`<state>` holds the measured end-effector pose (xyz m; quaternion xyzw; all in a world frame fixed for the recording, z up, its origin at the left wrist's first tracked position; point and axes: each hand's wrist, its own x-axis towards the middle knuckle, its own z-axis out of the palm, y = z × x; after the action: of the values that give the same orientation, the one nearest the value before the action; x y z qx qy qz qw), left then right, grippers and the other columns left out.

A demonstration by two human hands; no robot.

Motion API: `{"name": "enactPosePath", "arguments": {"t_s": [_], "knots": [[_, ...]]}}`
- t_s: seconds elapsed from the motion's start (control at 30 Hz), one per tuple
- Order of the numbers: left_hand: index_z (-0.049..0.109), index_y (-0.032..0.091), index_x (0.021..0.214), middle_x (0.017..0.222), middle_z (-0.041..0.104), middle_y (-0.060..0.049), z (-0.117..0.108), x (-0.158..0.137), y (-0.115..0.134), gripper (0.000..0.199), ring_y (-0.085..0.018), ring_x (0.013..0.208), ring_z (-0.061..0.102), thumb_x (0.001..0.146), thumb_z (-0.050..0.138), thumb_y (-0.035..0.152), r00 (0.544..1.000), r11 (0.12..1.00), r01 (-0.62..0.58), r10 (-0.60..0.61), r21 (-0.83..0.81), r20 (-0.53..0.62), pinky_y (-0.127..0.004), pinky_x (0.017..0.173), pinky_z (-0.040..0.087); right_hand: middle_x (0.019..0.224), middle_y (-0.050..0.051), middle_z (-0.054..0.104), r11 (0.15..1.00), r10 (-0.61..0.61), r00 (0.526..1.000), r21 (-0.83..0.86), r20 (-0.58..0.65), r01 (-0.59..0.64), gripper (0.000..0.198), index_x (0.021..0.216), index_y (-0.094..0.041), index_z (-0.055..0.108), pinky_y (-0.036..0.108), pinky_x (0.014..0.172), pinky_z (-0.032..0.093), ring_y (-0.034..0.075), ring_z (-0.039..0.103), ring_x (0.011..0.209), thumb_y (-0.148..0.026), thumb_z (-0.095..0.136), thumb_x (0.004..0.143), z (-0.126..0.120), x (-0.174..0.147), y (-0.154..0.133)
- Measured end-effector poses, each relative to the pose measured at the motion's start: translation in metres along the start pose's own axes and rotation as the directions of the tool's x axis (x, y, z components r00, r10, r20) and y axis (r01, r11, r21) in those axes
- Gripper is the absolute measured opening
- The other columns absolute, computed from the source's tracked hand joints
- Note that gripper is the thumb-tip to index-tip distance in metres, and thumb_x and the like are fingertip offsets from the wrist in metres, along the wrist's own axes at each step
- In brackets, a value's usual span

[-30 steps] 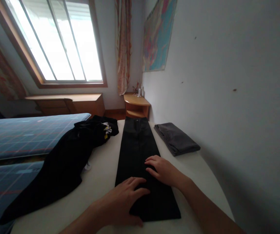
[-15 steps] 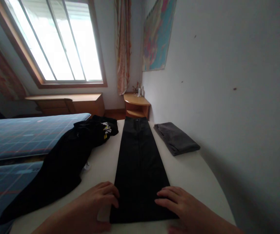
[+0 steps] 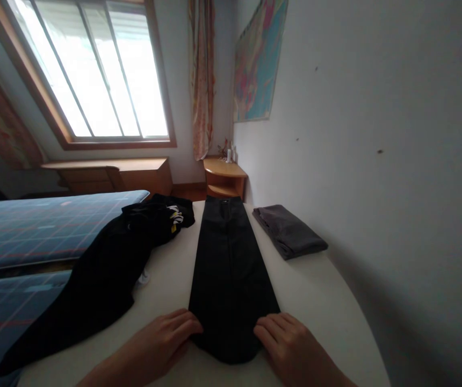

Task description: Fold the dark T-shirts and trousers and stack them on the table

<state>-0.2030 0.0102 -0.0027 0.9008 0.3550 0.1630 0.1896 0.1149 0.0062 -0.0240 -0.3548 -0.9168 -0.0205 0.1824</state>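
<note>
Garment (image 3: 231, 269), black and laid out lengthwise, lies on the pale table (image 3: 319, 301) straight ahead of the person, its far end close to the table's far edge and its near end between the two hands. A faint line runs down its middle, and a small pale mark shows at the far end. Left hand (image 3: 168, 336) has hold of the near left corner, fingers pressed together and bent over the cloth in a pinch; its thumb is mostly hidden. Right hand (image 3: 285, 336) does likewise at the near right corner, fingers side by side and curled on the edge, thumb out of sight. Between them the near edge bows toward the person in a rounded curve. To the left, apart from the garment, a black heap (image 3: 110, 263) sprawls over the table, with white and yellow bits at its far end. To the right, a grey bundle (image 3: 291, 231) lies folded near the wall (image 3: 376, 215). Beyond the heap is a blue checked mattress (image 3: 45, 231); farther back stand a desk (image 3: 142, 165) and a corner shelf (image 3: 225, 168), with a map (image 3: 259, 70) on the wall.
</note>
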Motion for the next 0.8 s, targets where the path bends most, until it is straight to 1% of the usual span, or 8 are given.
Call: {"name": "enactPosePath", "arguments": {"t_s": [0.1, 0.17, 0.3, 0.37, 0.43, 0.53, 0.63, 0.8], "knots": [[0.058, 0.026, 0.119, 0.114, 0.067, -0.003, 0.004, -0.001, -0.002, 0.056, -0.018, 0.103, 0.064, 0.076, 0.045, -0.007, 1.000, 1.000, 0.001, -0.001, -0.015, 0.024, -0.029, 0.089, 0.053, 0.101, 0.007, 0.071, 0.989, 0.135, 0.991, 0.049, 0.023, -0.136, 0.040, 0.110, -0.021, 0.063, 0.039, 0.082, 0.053, 0.026, 0.066, 0.091, -0.006, 0.062, 0.073, 0.001, 0.001, -0.006], [0.061, 0.028, 0.119, 0.115, 0.067, -0.003, 0.005, -0.001, -0.002, 0.058, -0.019, 0.103, 0.064, 0.075, 0.047, -0.007, 1.000, 1.000, -0.001, 0.000, 0.023, 0.027, -0.032, 0.091, 0.052, 0.106, 0.008, 0.070, 0.987, 0.149, 0.989, 0.063, 0.019, -0.150, 0.046, 0.116, -0.021, 0.062, 0.041, 0.084, 0.053, 0.027, 0.065, 0.094, -0.011, 0.066, 0.072, 0.003, 0.001, -0.008], [0.064, 0.035, 0.120, 0.128, 0.066, 0.000, 0.003, 0.002, -0.001, 0.055, -0.024, 0.117, 0.060, 0.078, 0.057, 0.000, 0.995, 0.996, -0.055, 0.048, 0.074, 0.089, -0.043, 0.106, 0.044, 0.105, 0.006, 0.071, 0.998, 0.058, 0.998, 0.015, -0.005, -0.058, 0.035, 0.107, -0.023, 0.065, 0.037, 0.082, 0.052, 0.024, 0.066, 0.091, -0.007, 0.065, 0.076, 0.005, 0.003, -0.004], [0.063, 0.036, 0.123, 0.135, 0.064, 0.002, 0.000, 0.003, 0.000, 0.054, -0.024, 0.126, 0.057, 0.080, 0.058, 0.003, 0.989, 0.997, -0.076, 0.071, 0.032, 0.132, -0.045, 0.112, 0.039, 0.105, 0.004, 0.072, 1.000, 0.007, 1.000, 0.006, -0.004, -0.007, 0.033, 0.106, -0.023, 0.066, 0.034, 0.079, 0.052, 0.022, 0.066, 0.090, -0.003, 0.062, 0.080, 0.004, 0.003, -0.001], [0.062, 0.036, 0.124, 0.133, 0.066, 0.002, -0.004, 0.004, 0.005, 0.056, -0.023, 0.127, 0.058, 0.080, 0.055, 0.001, 0.985, 0.996, -0.076, 0.081, -0.035, 0.152, -0.043, 0.112, 0.041, 0.103, 0.004, 0.073, 0.999, -0.045, 0.999, 0.029, 0.031, 0.045, 0.032, 0.106, -0.022, 0.066, 0.032, 0.076, 0.053, 0.021, 0.067, 0.087, -0.002, 0.059, 0.082, -0.001, 0.004, 0.002], [0.064, 0.031, 0.119, 0.117, 0.073, 0.001, -0.014, 0.004, 0.021, 0.055, -0.019, 0.112, 0.067, 0.078, 0.051, -0.002, 0.986, 0.989, -0.049, 0.071, -0.142, 0.153, -0.032, 0.099, 0.051, 0.097, 0.004, 0.075, 0.985, -0.114, 0.979, 0.148, 0.168, 0.089, 0.031, 0.105, -0.022, 0.067, 0.029, 0.072, 0.052, 0.019, 0.069, 0.083, -0.002, 0.055, 0.084, -0.022, 0.005, 0.001], [0.067, 0.030, 0.112, 0.104, 0.076, 0.001, -0.024, 0.001, 0.039, 0.043, -0.016, 0.095, 0.071, 0.082, 0.053, 0.003, 0.987, 0.982, 0.024, 0.006, -0.186, 0.159, -0.026, 0.087, 0.054, 0.096, 0.001, 0.076, 0.944, -0.149, 0.937, 0.329, 0.316, 0.039, 0.043, 0.107, -0.027, 0.069, 0.026, 0.077, 0.051, 0.017, 0.071, 0.086, 0.001, 0.049, 0.082, -0.056, 0.008, -0.005], [0.067, 0.032, 0.111, 0.102, 0.074, 0.001, -0.031, 0.001, 0.041, 0.025, -0.016, 0.092, 0.069, 0.094, 0.050, 0.023, 0.991, 0.966, 0.128, -0.117, -0.223, 0.062, -0.026, 0.083, 0.052, 0.094, 0.000, 0.076, 0.885, -0.140, 0.913, 0.462, 0.382, -0.058, 0.059, 0.113, -0.031, 0.069, 0.025, 0.078, 0.050, 0.017, 0.071, 0.086, 0.003, 0.045, 0.070, -0.112, 0.031, -0.001]]}}
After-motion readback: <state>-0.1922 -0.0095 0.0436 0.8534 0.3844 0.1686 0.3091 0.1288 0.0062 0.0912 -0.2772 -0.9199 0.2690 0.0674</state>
